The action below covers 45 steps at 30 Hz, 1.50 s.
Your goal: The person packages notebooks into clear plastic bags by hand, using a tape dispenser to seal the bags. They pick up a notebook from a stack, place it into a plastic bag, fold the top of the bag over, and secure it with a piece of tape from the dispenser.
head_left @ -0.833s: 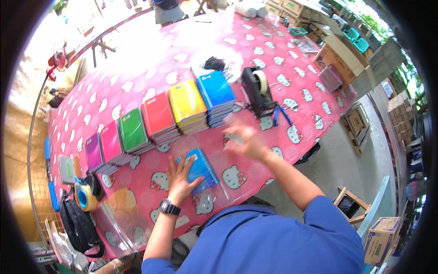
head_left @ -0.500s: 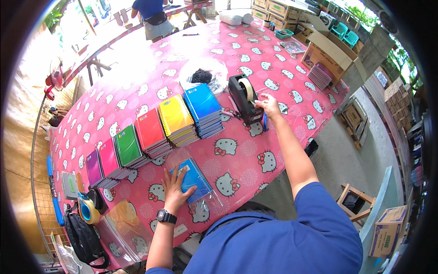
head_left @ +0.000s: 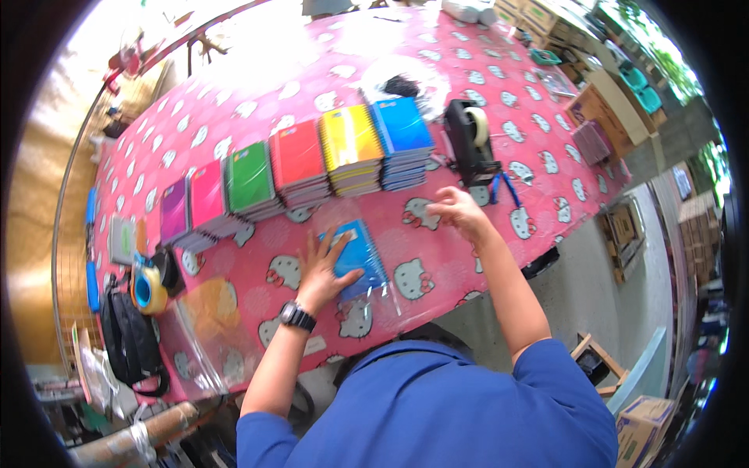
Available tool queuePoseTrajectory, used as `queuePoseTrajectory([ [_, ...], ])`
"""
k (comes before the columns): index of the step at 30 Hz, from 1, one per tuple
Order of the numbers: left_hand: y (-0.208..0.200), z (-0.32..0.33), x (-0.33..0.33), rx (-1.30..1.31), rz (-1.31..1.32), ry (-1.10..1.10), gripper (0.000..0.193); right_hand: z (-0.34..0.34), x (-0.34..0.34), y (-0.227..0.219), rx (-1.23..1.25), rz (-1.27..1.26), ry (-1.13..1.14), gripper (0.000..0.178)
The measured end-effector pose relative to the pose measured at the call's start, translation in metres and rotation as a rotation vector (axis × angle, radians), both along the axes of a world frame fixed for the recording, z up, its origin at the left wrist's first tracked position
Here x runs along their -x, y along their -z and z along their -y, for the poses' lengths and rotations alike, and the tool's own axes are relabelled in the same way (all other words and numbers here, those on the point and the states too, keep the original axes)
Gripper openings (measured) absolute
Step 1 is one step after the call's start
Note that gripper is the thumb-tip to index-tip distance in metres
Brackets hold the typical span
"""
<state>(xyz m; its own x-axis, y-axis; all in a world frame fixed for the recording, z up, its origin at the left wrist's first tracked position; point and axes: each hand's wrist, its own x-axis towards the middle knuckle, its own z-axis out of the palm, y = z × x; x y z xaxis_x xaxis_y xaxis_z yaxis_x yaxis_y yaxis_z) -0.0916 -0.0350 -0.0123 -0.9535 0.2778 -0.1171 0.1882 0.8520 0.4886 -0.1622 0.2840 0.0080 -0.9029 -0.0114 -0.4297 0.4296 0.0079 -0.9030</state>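
Note:
A blue spiral notebook [head_left: 360, 261] in a clear plastic sleeve lies on the pink patterned tabletop. My left hand [head_left: 321, 273] rests on its left side with the fingers spread flat, so it is open. Above the table, to the notebook's right, my right hand [head_left: 462, 212] is closed, thumb and fingertips pinched together. Whatever is between them is too small to make out. Just beyond that hand stands a black tape dispenser [head_left: 471, 148] with a roll of clear tape [head_left: 477, 125]. Blue-handled scissors [head_left: 505, 189] lie beside the dispenser.
Stacks of notebooks run in a slanting row: purple [head_left: 175, 209], pink [head_left: 207, 195], green [head_left: 250, 175], red [head_left: 298, 156], yellow [head_left: 349, 140], blue [head_left: 402, 129]. Plastic sleeves [head_left: 211, 327], a tape roll [head_left: 148, 290] and a black bag [head_left: 129, 339] sit left. An open carton [head_left: 608, 109] stands far right.
My right hand has drawn back from the tape dispenser toward the notebook. My left hand stays on the notebook. The whole view has shifted and turned.

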Motion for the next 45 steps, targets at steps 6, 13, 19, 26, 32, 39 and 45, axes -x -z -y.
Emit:
queuePoseTrajectory([
  [6,-0.003,-0.007,0.007,0.002,-0.008,0.054,0.081,0.142,-0.007,-0.031,-0.304,-0.232,-0.637,0.033],
  [13,-0.004,0.000,-0.001,-0.062,-0.046,0.004,0.086,0.111,-0.012,-0.033,-1.169,-0.174,-0.759,0.061],
  [19,0.041,-0.002,-0.066,-1.188,0.095,-0.349,0.070,0.079,-0.073,0.026,0.093,-0.139,-0.482,0.055],
  [26,-0.022,-0.012,-0.046,-0.345,-0.431,-0.175,0.076,0.081,-0.079,-0.018,-0.277,-0.585,-0.558,0.068],
  [32,-0.017,-0.009,-0.006,-0.881,-0.011,-0.025,0.074,0.087,-0.063,-0.001,0.014,-0.590,-0.395,0.069],
  [39,-0.015,-0.014,-0.040,-0.864,-0.317,-0.130,0.096,0.064,-0.082,-0.019,-0.231,-0.839,-0.316,0.058],
  [45,-0.016,-0.019,-0.066,-0.551,-0.523,-0.045,0.085,0.069,-0.075,-0.042,-0.285,-0.948,-0.610,0.049],
])
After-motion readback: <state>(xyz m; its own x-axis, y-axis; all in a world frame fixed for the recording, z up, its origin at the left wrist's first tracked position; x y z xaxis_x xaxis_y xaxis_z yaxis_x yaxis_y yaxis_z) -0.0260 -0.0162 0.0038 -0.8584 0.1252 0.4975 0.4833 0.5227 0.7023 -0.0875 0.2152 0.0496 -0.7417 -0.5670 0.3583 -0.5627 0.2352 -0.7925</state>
